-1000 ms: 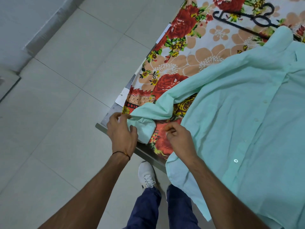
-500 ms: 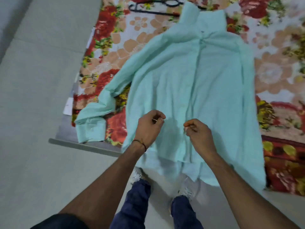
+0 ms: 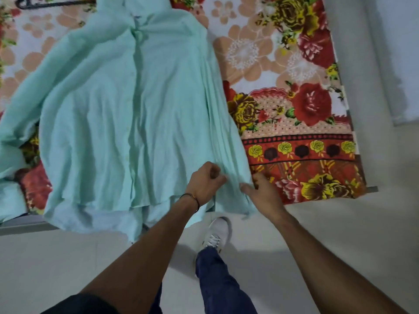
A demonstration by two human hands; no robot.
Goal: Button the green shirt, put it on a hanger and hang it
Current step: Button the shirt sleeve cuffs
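The mint-green shirt (image 3: 127,114) lies front up on a table covered with a floral cloth (image 3: 294,123), its hem hanging over the near edge. My left hand (image 3: 205,181) is curled into a fist on the shirt's lower right part, gripping fabric there. Just to its right, my right hand (image 3: 264,191) holds the outer right edge of the shirt between thumb and fingers; it is blurred. The black hanger (image 3: 52,3) lies on the cloth at the top left, partly under the collar.
The table's metal edge (image 3: 22,225) runs along the near side. Pale tiled floor (image 3: 340,234) surrounds the table. My leg and white shoe (image 3: 217,232) stand close to the table edge below the hem.
Both hands left the left sleeve cuff, passed the middle front of the shirt and now hold its lower right side. The view has swung to the right.
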